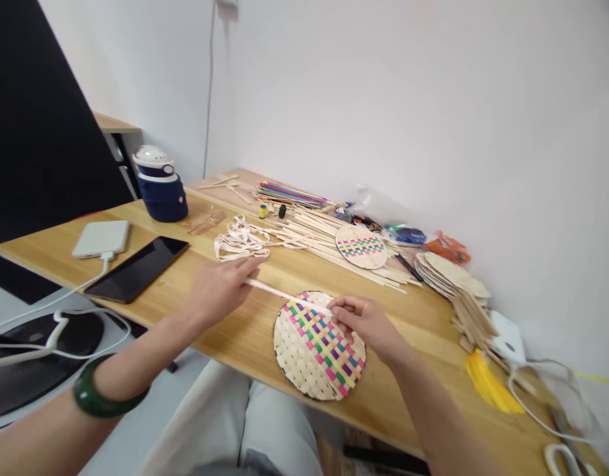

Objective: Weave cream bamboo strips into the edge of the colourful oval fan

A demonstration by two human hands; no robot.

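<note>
My left hand (219, 291) is shut on a thin white strip (274, 292), which runs right to the weave. A round woven bamboo disc (319, 347) with pink, green, yellow and purple strips lies on the wooden desk (244, 334) in front of me. My right hand (364, 324) grips its upper right part, with the fingers over the weave and the strip's far end going under them. A dark green bangle (110, 389) circles my left wrist.
Beyond the hands lie a bundle of white strips (242, 239), many long bamboo sticks (328, 241), a finished woven disc (361, 246) and a stack of discs (450, 274). A phone (135, 268) and power bank (100, 238) sit left; a yellow tassel (490, 383) lies right.
</note>
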